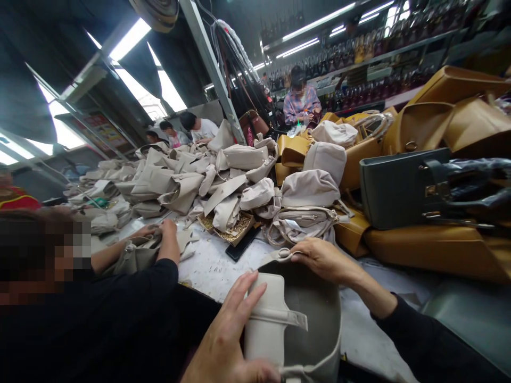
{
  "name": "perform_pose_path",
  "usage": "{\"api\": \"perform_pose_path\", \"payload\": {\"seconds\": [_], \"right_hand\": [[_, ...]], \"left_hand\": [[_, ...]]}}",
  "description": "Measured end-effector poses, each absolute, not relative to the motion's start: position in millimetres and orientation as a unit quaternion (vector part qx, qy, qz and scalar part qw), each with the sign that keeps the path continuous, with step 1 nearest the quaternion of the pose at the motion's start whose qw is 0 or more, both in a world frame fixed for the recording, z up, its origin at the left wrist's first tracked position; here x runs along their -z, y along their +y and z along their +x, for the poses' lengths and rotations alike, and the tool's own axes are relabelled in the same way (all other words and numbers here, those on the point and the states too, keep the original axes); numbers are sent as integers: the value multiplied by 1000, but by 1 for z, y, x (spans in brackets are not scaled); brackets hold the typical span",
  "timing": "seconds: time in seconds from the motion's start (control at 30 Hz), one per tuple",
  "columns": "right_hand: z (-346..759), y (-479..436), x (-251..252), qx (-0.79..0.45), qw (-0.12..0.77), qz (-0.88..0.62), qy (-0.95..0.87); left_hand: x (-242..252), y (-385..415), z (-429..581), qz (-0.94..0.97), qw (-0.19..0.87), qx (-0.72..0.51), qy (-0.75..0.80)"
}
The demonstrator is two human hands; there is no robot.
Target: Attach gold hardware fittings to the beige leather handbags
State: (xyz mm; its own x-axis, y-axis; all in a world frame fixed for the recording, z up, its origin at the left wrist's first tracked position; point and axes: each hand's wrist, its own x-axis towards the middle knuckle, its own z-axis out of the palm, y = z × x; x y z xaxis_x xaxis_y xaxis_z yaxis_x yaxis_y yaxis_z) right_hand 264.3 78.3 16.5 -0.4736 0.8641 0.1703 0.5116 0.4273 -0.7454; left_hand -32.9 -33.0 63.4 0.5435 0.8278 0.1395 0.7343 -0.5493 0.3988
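You have an open, pale grey-beige, leather-like bag in front of you at the near edge of the white, marked worktop. Its mouth faces up at a tilt, showing a smooth dark grey inside wall; its lowest part is hidden from you. Your right hand pinches the bag's far rim between thumb and fingers, beside a pale strap end with a round ring. Your left hand lies against the side nearest you, fingers spread over a pale rectangular flap with a narrow tab, thumb held apart lower down.

Beyond the bag, toward the middle of the worktop, a shallow brown cardboard box holds many small gold-coloured pieces, with a crumpled beige bag lying over part of them. A flat black phone lies just beside the box. A heap of beige bags covers the far part. On the right, a dark green, box-shaped handbag, its handles wrapped in clear plastic, rests on mustard-yellow bags; you cannot see into it.
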Motion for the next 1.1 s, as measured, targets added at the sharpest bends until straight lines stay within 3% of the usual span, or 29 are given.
{"api": "perform_pose_path", "payload": {"seconds": [0.13, 0.27, 0.5, 0.67, 0.77, 0.83, 0.97, 1.1], "right_hand": [[252, 86, 6, -436, 377, -436, -691], [234, 92, 24, -453, 395, -451, -661], [217, 98, 33, -413, 433, -471, -648], [224, 98, 36, -400, 455, -481, -634], [231, 92, 38, -397, 473, -480, -623], [234, 88, 37, -397, 483, -478, -618], [234, 80, 32, -399, 491, -472, -614], [230, 78, 29, -415, 493, -467, -605]], "left_hand": [[-35, -27, -29, 899, 111, -156, 394], [-16, -2, -19, 931, 91, -123, 330], [-70, 27, 20, 923, 161, -32, 347], [-83, 40, 11, 828, 364, -206, 373], [-58, 55, -32, 670, 485, -426, 366], [-36, 63, -59, 633, 539, -446, 332], [-23, 65, -74, 678, 530, -224, 457], [-60, 57, -46, 779, 370, -10, 506]]}}
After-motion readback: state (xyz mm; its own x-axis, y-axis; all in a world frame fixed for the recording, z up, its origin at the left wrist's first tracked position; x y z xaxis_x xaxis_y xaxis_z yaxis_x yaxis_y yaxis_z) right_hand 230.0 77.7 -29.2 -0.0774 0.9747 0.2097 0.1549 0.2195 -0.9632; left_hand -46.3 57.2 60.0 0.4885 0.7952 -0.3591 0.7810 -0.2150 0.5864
